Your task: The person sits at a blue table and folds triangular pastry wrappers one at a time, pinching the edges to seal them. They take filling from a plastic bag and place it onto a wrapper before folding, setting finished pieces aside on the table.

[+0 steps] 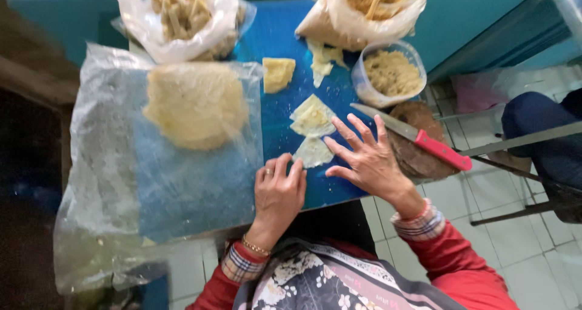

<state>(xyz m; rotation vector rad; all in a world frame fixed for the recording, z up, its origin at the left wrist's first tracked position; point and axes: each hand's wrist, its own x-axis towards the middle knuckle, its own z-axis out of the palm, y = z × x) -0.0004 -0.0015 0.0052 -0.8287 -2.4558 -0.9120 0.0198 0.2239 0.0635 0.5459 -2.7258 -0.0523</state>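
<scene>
We press a dough triangle (313,152) on the blue table (276,37), left hand (279,192) curled at its edge, right hand (364,155) spread flat, fingers open. Two more cut pieces (312,118) lie just beyond. The round sheet (197,104) on plastic (121,164) is uncut and the knife (415,137) rests aside, so we judge most work remains.

Both arms wear red sleeves with plaid cuffs showing at the wrists, checked in red, white and dark lines. The left hand (277,192) has a ring on one finger and a gold bracelet at the wrist. The right hand (368,158) is bare. A dark apron with pale flowers covers the chest.
</scene>
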